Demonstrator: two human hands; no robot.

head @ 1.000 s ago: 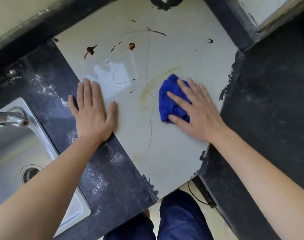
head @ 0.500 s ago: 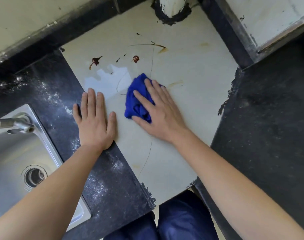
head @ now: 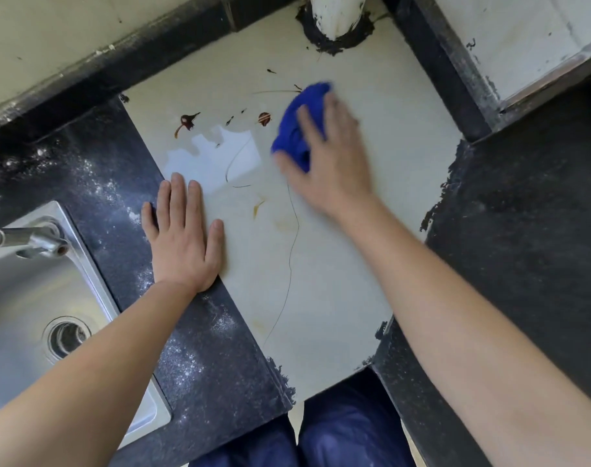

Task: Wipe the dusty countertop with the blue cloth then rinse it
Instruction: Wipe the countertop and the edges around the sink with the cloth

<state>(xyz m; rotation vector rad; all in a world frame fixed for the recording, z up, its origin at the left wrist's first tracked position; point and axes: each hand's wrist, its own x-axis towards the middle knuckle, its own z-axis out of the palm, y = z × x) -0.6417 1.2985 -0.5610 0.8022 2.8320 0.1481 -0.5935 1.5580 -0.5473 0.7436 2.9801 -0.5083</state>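
Steel filled the far left: a rectangular stainless sink (head: pixel 21 291) with a smooth, brushed basin, a round drain (head: pixel 66 335) set in its floor and a tubular metal faucet (head: pixel 28 239) reaching over its rim. Beside it ran the countertop (head: pixel 95 170), black speckled stone dusted with patches of white powder. The left hand (head: pixel 183 241) lay flat across the seam where the black stone met a pale, glossy slab (head: pixel 321 298), fingers straight and together, gripping nothing. On the slab sat a shiny wet patch (head: pixel 220 153), reddish-brown stains (head: pixel 186 121) and a thin, dark, wavy line running down it. Further right, toward the back of the slab, the blue cloth (head: pixel 300 129) lay bunched and soft-looking beneath the right hand (head: pixel 331 163). Its fingers were spread over the cloth, pressing rather than clenching, though blur smeared their outline. Behind stood a white pipe (head: pixel 337 15) ringed with rough black sealant, and a rougher matte black counter (head: pixel 523 230) filled the right side.
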